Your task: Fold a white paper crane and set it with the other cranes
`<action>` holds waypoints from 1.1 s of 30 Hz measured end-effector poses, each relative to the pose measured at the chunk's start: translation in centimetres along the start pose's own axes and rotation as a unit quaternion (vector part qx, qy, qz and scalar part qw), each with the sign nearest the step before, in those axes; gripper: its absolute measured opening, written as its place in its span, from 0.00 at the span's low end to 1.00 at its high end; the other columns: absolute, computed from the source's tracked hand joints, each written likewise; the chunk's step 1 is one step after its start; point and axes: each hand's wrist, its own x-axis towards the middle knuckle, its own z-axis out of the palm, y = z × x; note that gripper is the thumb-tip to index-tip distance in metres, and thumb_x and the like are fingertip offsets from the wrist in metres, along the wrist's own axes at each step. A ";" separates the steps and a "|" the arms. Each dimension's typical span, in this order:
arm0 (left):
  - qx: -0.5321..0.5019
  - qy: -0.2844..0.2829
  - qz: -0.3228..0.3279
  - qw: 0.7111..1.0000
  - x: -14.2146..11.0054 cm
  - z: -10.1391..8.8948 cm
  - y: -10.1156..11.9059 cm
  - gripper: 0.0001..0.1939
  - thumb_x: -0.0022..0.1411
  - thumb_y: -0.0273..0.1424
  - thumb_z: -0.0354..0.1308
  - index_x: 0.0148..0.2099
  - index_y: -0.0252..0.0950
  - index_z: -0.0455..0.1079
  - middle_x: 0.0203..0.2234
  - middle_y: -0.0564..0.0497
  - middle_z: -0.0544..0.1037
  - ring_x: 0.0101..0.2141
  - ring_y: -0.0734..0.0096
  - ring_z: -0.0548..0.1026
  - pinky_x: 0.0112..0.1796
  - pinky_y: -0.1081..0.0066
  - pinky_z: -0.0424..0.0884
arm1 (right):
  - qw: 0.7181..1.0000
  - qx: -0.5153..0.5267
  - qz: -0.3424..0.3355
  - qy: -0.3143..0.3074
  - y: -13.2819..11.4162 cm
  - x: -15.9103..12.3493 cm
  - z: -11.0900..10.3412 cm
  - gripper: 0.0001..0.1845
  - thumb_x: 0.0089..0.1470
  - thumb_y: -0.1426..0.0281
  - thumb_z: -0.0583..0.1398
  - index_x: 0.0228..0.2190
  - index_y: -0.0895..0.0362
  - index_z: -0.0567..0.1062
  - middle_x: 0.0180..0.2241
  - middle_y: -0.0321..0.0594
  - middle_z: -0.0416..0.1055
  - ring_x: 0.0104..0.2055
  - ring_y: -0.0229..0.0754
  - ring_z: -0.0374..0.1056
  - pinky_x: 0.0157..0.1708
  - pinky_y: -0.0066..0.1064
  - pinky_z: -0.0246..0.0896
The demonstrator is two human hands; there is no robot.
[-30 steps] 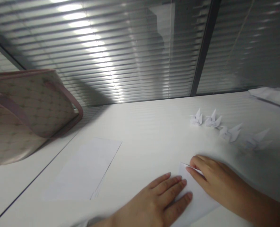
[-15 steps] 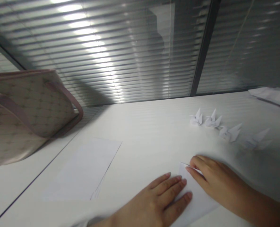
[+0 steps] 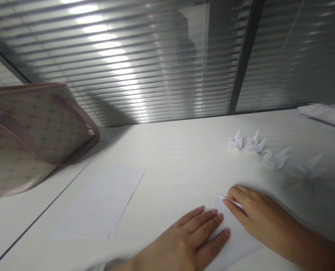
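A white sheet of paper (image 3: 236, 239) lies on the table under both hands, with a folded edge near its top corner. My left hand (image 3: 190, 241) rests flat on the paper's left side, fingers stretched out and slightly apart. At the upper right edge, my right hand (image 3: 250, 210) pinches the paper between thumb and curled fingers. Part of the sheet is hidden beneath the hands. Beyond my right hand stand several folded paper cranes (image 3: 273, 159) in a slanting row.
A small stack of white paper (image 3: 99, 205) lies on the white table (image 3: 167, 150) to the left. A patterned handbag (image 3: 37, 131) with pink handles stands at far left. White papers (image 3: 327, 114) lie at the far right. Window blinds (image 3: 156, 67) rise behind the table.
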 end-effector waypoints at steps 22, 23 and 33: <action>0.073 0.090 0.054 0.992 0.0 1.1 0.4 0.25 0.68 0.39 0.46 0.62 0.32 0.56 0.59 0.44 0.64 0.58 0.60 0.61 0.61 0.57 0.49 | 0.977 0.193 0.057 -0.075 0.0 -0.8 -1.0 0.15 0.50 0.80 0.56 0.41 0.55 0.67 0.41 0.41 0.64 0.47 0.43 0.64 0.48 0.38 0.62; 0.069 0.086 0.053 0.992 0.0 1.0 0.4 0.25 0.68 0.39 0.46 0.62 0.32 0.56 0.59 0.44 0.64 0.58 0.60 0.61 0.61 0.57 0.48 | 0.975 0.202 0.054 -0.079 -0.1 -0.8 -1.0 0.18 0.50 0.80 0.56 0.43 0.54 0.66 0.42 0.41 0.64 0.48 0.43 0.63 0.50 0.38 0.60; 0.049 0.075 0.043 0.995 0.1 1.2 0.5 0.24 0.68 0.37 0.46 0.63 0.32 0.55 0.59 0.44 0.64 0.58 0.59 0.61 0.61 0.57 0.47 | 0.954 0.270 0.068 -0.114 -0.2 -0.7 -1.2 0.11 0.48 0.80 0.56 0.33 0.54 0.67 0.38 0.39 0.65 0.44 0.42 0.63 0.46 0.35 0.60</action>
